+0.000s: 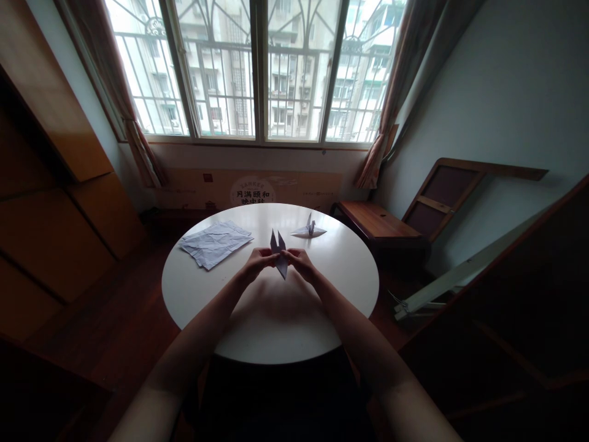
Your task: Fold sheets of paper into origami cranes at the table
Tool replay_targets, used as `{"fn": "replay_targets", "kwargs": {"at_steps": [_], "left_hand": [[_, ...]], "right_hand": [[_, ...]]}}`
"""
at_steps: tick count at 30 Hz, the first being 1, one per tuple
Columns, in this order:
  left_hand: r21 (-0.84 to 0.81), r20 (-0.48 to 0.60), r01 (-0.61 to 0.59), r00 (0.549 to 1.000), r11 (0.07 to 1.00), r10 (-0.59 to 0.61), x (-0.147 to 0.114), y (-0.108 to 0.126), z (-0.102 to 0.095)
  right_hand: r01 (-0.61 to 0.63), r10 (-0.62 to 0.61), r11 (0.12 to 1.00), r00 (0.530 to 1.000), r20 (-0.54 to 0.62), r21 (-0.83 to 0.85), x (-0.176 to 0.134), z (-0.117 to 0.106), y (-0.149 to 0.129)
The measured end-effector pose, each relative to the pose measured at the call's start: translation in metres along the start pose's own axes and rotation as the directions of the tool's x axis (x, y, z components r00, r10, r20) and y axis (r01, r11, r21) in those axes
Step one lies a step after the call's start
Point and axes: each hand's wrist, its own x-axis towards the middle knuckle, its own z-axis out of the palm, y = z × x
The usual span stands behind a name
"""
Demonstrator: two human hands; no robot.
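Note:
Between my two hands, above the middle of the white round table (202,307), is a folded piece of paper (280,261) with two points upward and one point downward. My left hand (258,263) pinches its left edge, and my right hand (300,263) pinches the right edge. Some of the fingertips are hidden behind the paper. Beyond my right hand a finished-looking paper crane (310,229) stands with its wings spread. Creased sheets of paper (216,242) lie in a loose pile to the left of my left hand.
A wooden bench or low table (377,220) stands behind the table at the right, beside a leaning wooden frame (442,196). At the left are wooden cabinets (92,215). A barred window (262,73) and a printed carton panel (193,187) are at the back.

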Motion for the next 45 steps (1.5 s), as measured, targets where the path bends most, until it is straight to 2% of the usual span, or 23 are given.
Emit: {"fn": "replay_targets", "kwargs": {"at_steps": [6,11,14,23,32,36,45], "left_hand": [[-0.024,-0.026,0.013,1.000,1.000,-0.014,0.001,-0.002,0.001],[-0.042,-0.056,0.079,0.995,0.996,-0.081,0.003,-0.005,0.002],[-0.028,-0.050,0.046,0.998,0.999,-0.047,0.003,-0.004,0.002],[0.035,-0.025,-0.044,0.999,0.998,0.045,-0.003,0.004,0.002],[0.026,0.007,0.071,0.997,0.997,-0.071,-0.002,0.002,0.002],[0.016,0.023,0.073,0.997,0.997,-0.073,-0.002,0.001,0.003],[0.058,0.036,0.125,0.991,0.990,-0.127,-0.006,0.006,0.003]], "right_hand": [[0.036,-0.037,0.999,0.999,-0.031,-0.019,0.002,0.000,0.000],[0.052,-0.053,0.999,0.990,-0.133,-0.008,0.002,0.002,-0.002],[0.043,-0.043,0.999,0.986,-0.159,-0.004,0.002,0.002,-0.003],[-0.004,0.004,1.000,0.999,-0.032,-0.016,0.001,0.001,0.000],[0.010,-0.012,0.998,1.000,0.017,0.063,0.002,0.000,0.002],[0.009,-0.011,0.998,0.999,0.037,0.060,0.000,0.000,-0.001],[0.017,-0.017,0.999,1.000,0.004,0.029,0.000,0.003,-0.001]]}}
